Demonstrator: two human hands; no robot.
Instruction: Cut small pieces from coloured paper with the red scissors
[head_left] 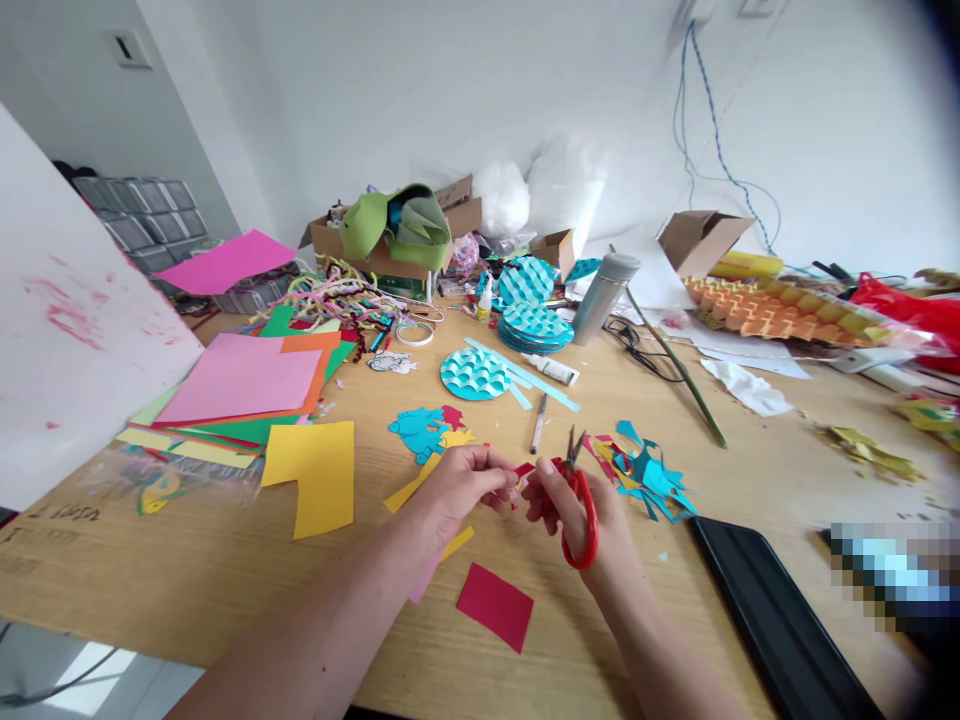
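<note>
My right hand [574, 500] has red-handled scissors [589, 535] hooked on it, blades pointing up and away. The fingers of my left hand [474, 480] are pinched at a small red piece of paper [524, 469], and my right fingertips are close to its other side. Just below my hands lies a dark red paper rectangle [496, 606]. Beyond my left hand are blue paper fish cutouts [418, 432], with smaller red and yellow ones beside them. Blue and red paper scraps [651, 475] are heaped right of the scissors. Yellow strips lie partly under my left arm.
Coloured paper sheets [240, 380] are stacked at left, near a yellow sheet [330, 480]. A woven blue paper disc [475, 373], a pen [538, 424], a glue bottle [551, 369] and a steel flask [606, 298] stand or lie beyond. A black tray-like object [772, 610] is at right.
</note>
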